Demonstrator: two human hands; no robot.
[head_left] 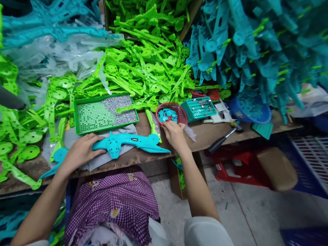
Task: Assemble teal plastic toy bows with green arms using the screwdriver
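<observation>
Bare tabletop (205, 134), red basket (184, 114) left, hammer (223, 140) right

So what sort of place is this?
Probably a plastic-parts assembly workshop: there are heaps of green parts, a tray of tiny grey pieces, and a hammer on the workbench.

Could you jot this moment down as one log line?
left hand: holding blue plastic part | right hand: at red basket, near small blue pieces | green tray: silvery bits inside

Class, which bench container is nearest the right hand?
The round red basket: the right hand is at its rim; the green tray, teal basket and blue bowl sit farther off.
</observation>
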